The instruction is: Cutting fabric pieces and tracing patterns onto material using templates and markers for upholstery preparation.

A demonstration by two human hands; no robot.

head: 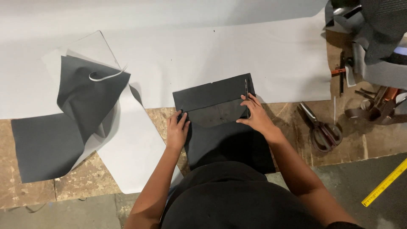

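Nearest the camera, the person's dark-clothed body fills the lower middle of the view, with both bare forearms reaching forward over a worn chipboard worktable point(34, 191). A yellow measuring tape point(385, 183) lies on the grey floor at the lower right.

The left hand point(177, 129) lies flat, fingers stretched out and pressing down on the left edge of a black rectangular sheet of stiff material point(229, 144) that lies on the table directly before the person. The right hand point(254, 115) rests on the sheet's right edge, its fingers closed around a thin dark pen-like tool point(246, 91) that stands along the right side of a darker folded panel point(212, 95) at the sheet's far end.

To the right of that hand, well apart, large metal scissors with dark handles point(320, 127) lie on the table. To the left, a dark grey piece of fabric point(55, 140) lies partly folded over pale grey sheets, with a narrow white strip point(106, 76) curled on top.

Beyond the hands, a broad pale grey sheet point(203, 46) covers the far table. At the far right, a clutter of hand tools point(373, 101) and grey fabric point(381, 38) is heaped together.
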